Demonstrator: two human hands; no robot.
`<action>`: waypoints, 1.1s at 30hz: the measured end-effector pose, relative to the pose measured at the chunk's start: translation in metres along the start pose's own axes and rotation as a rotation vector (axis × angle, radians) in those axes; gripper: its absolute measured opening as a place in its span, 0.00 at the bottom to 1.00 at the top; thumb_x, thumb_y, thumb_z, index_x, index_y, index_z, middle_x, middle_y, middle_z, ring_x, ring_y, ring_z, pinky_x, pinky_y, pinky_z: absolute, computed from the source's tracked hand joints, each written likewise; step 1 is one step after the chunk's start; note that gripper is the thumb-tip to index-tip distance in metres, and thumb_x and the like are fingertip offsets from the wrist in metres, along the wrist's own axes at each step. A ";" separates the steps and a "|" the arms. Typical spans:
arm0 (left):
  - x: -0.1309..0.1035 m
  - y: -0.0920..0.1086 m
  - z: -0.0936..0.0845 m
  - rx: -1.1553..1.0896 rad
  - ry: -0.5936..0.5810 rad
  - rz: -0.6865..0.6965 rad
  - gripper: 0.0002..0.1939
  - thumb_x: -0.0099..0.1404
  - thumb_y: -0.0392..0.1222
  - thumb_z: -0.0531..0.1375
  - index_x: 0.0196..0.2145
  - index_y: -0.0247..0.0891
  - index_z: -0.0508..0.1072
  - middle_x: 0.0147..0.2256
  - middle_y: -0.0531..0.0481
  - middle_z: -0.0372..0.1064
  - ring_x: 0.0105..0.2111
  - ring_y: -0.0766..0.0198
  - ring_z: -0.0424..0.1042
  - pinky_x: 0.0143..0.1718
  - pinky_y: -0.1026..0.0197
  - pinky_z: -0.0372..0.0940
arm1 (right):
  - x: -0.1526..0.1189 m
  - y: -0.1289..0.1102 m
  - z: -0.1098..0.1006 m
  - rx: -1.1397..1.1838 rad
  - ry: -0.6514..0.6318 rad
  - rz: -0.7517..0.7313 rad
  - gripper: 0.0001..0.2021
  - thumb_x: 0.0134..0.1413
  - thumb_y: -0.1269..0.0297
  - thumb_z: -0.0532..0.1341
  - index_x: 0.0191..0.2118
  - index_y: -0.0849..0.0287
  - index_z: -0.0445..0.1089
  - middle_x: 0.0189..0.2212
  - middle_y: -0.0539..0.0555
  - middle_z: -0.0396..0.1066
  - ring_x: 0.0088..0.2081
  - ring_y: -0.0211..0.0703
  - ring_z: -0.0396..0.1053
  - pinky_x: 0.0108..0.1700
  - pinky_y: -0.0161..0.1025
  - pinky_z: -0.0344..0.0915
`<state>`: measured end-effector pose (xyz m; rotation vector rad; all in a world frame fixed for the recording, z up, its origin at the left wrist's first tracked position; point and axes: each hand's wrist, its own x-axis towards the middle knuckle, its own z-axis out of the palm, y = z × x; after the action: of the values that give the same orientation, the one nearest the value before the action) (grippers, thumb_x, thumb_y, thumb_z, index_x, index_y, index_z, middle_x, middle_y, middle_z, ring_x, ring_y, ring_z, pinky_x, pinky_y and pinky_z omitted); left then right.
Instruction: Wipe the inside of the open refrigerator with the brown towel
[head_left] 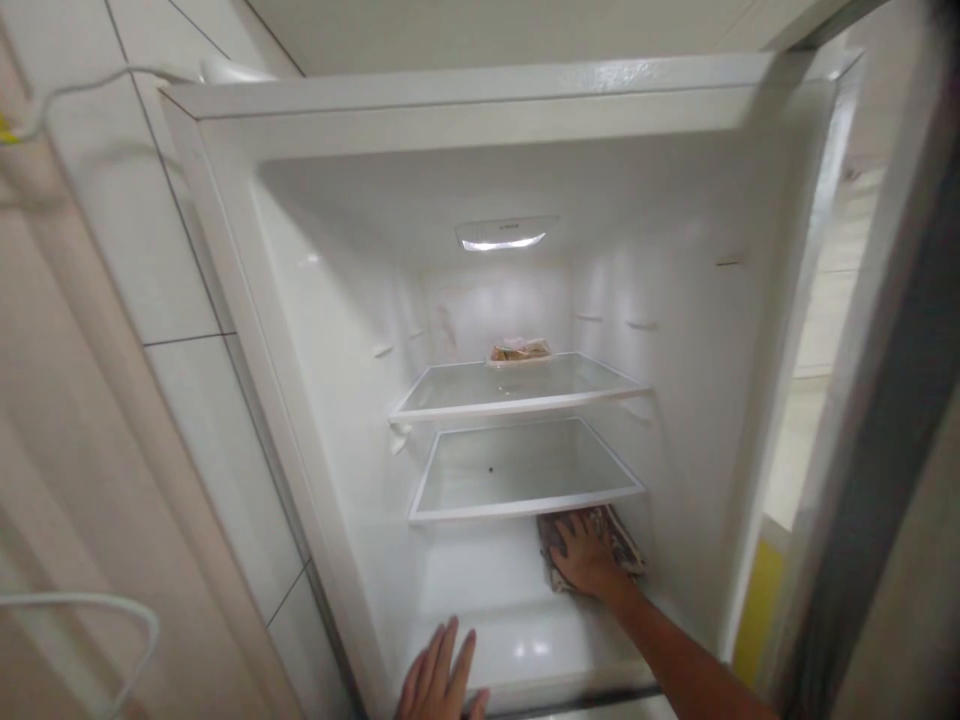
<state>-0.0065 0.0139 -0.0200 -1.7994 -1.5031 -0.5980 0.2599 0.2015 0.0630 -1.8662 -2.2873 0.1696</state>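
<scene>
Fridge (315, 330) interior fills the view, door swung open to the right, lamp (501, 238) lit in its ceiling. Deep inside, under the lower glass shelf (517, 470), the right hand (583, 555) lies palm down with fingers spread on a patterned cloth (619, 535), pressing it flat against the white floor of that compartment at the far right, close to the right wall. The cloth is a crumpled, roughly oblong pad; its long axis runs from near left to far right, slanting towards the back corner, and the far end slips beneath the front edge of the shelf above. The forearm comes in from the lower right and crosses the near lip of the compartment. The left hand (442, 680) sits at the near edge, bottom centre, flat and open with fingers together and pointing into the fridge, holding nothing; whether it touches the ledge below cannot be told. The lower glass shelf hangs just over the cloth and limits the room above the right hand. Higher up, the upper glass shelf (517, 385) carries a small food tray (520, 351) at its far edge. Left of the fridge stands a tiled wall (180, 280), with a white cable (90, 85) looping across it at top left.
</scene>
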 end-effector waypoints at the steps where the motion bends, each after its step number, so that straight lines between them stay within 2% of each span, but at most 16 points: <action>1: 0.002 -0.001 -0.004 0.012 0.012 0.033 0.30 0.64 0.45 0.58 0.64 0.50 0.65 0.58 0.48 0.72 0.56 0.54 0.72 0.53 0.52 0.65 | -0.012 -0.002 -0.002 0.005 -0.004 0.001 0.30 0.61 0.50 0.50 0.67 0.52 0.61 0.70 0.60 0.55 0.69 0.61 0.51 0.68 0.63 0.42; 4: 0.009 -0.004 -0.015 0.036 0.034 0.103 0.29 0.64 0.48 0.59 0.63 0.47 0.66 0.60 0.48 0.70 0.57 0.56 0.71 0.53 0.54 0.66 | -0.049 -0.007 -0.008 0.015 -0.010 0.010 0.29 0.61 0.51 0.48 0.66 0.52 0.62 0.69 0.59 0.57 0.69 0.61 0.51 0.68 0.62 0.43; 10: 0.013 -0.001 -0.021 0.076 0.066 0.100 0.28 0.64 0.49 0.59 0.61 0.46 0.68 0.59 0.48 0.71 0.57 0.56 0.71 0.54 0.55 0.66 | -0.114 -0.010 -0.015 0.058 -0.026 0.001 0.30 0.62 0.50 0.46 0.66 0.51 0.63 0.68 0.60 0.57 0.70 0.63 0.50 0.69 0.64 0.38; 13: 0.015 -0.003 -0.020 0.096 0.097 0.123 0.26 0.64 0.49 0.59 0.60 0.46 0.70 0.58 0.48 0.72 0.56 0.56 0.72 0.53 0.55 0.65 | -0.137 -0.006 -0.015 0.087 -0.021 -0.018 0.31 0.61 0.46 0.47 0.67 0.48 0.61 0.69 0.58 0.56 0.71 0.62 0.47 0.71 0.63 0.34; 16: 0.019 -0.011 -0.019 0.080 0.127 0.174 0.25 0.64 0.52 0.60 0.58 0.47 0.72 0.56 0.50 0.74 0.53 0.57 0.74 0.50 0.57 0.66 | -0.147 -0.003 -0.013 0.097 -0.019 -0.029 0.31 0.62 0.45 0.47 0.68 0.45 0.58 0.71 0.56 0.51 0.72 0.60 0.44 0.71 0.62 0.32; 19: 0.024 -0.020 -0.018 0.044 0.126 0.230 0.26 0.63 0.56 0.61 0.57 0.50 0.72 0.54 0.52 0.76 0.51 0.58 0.74 0.49 0.58 0.65 | -0.144 -0.004 -0.010 0.091 -0.022 -0.024 0.31 0.62 0.46 0.46 0.69 0.44 0.56 0.72 0.56 0.49 0.73 0.60 0.43 0.71 0.64 0.32; 22: 0.027 -0.025 -0.018 0.042 0.143 0.259 0.27 0.62 0.56 0.62 0.57 0.49 0.72 0.53 0.51 0.76 0.51 0.58 0.74 0.50 0.58 0.64 | -0.130 -0.007 -0.008 0.076 -0.040 -0.020 0.31 0.62 0.46 0.46 0.69 0.45 0.57 0.71 0.57 0.50 0.72 0.62 0.44 0.70 0.66 0.32; 26: 0.029 -0.025 -0.018 0.097 0.176 0.315 0.27 0.62 0.58 0.61 0.56 0.46 0.73 0.53 0.50 0.76 0.52 0.57 0.73 0.52 0.57 0.63 | -0.098 -0.007 -0.011 0.069 -0.081 -0.020 0.31 0.63 0.47 0.45 0.67 0.49 0.59 0.71 0.60 0.52 0.71 0.63 0.46 0.69 0.67 0.34; 29: 0.031 -0.025 -0.017 0.119 0.176 0.330 0.27 0.62 0.58 0.60 0.55 0.44 0.74 0.53 0.48 0.77 0.52 0.57 0.73 0.52 0.57 0.63 | -0.072 -0.004 -0.016 0.089 -0.080 -0.011 0.31 0.60 0.48 0.49 0.66 0.51 0.62 0.70 0.61 0.53 0.71 0.63 0.47 0.69 0.66 0.36; 33: 0.029 -0.029 -0.008 0.112 0.189 0.330 0.24 0.63 0.56 0.59 0.53 0.45 0.75 0.51 0.48 0.78 0.51 0.58 0.74 0.50 0.58 0.63 | -0.037 0.002 -0.017 0.111 -0.059 -0.007 0.32 0.56 0.50 0.52 0.65 0.53 0.63 0.70 0.62 0.53 0.70 0.63 0.49 0.69 0.65 0.38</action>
<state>-0.0276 0.0289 0.0133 -1.7977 -1.0638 -0.4930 0.2726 0.1653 0.0766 -1.8209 -2.2722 0.3477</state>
